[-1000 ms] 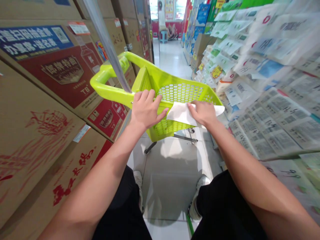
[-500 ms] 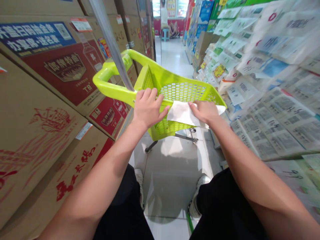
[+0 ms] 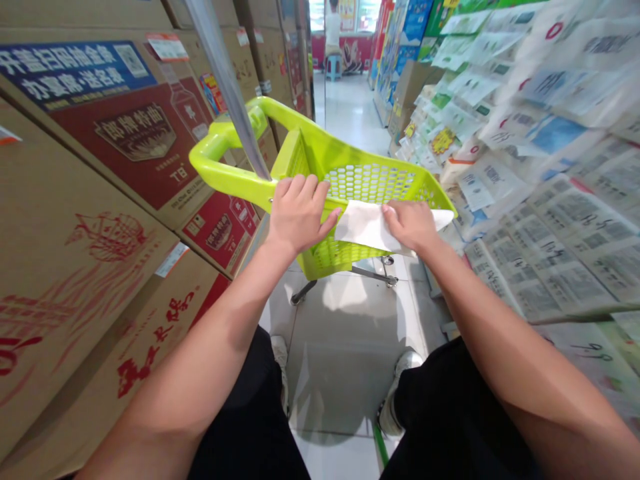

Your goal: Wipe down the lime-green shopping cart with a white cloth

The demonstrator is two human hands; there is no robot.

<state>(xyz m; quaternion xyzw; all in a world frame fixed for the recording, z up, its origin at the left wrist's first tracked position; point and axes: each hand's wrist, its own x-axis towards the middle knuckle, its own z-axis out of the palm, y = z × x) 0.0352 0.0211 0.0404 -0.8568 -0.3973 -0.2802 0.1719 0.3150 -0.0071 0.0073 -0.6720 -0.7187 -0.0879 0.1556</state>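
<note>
A lime-green shopping cart [image 3: 300, 153] with a perforated basket stands sideways in front of me. My left hand [image 3: 299, 212] grips its near upper rim, fingers curled over the edge and thumb pointing right. On the same rim, farther right, my right hand [image 3: 411, 225] presses a white cloth [image 3: 364, 225] with its thumb on top; its other fingers are partly hidden. The cloth drapes over the basket's near side. A grey metal pole [image 3: 227, 87] rises from the cart close to its handle [image 3: 220, 150].
Stacked cardboard cartons [image 3: 95, 220] line the left side. Bagged packs [image 3: 530, 120] with price cards fill the right shelves. Down the aisle a person [image 3: 333, 30] is by a blue stool [image 3: 334, 67]. A green strip [image 3: 381, 445] lies by my right shoe [image 3: 400, 393].
The view has shifted slightly, so the surroundings sit a little farther right. Both hands keep their places on the cart's rim, the cloth still under the right one.
</note>
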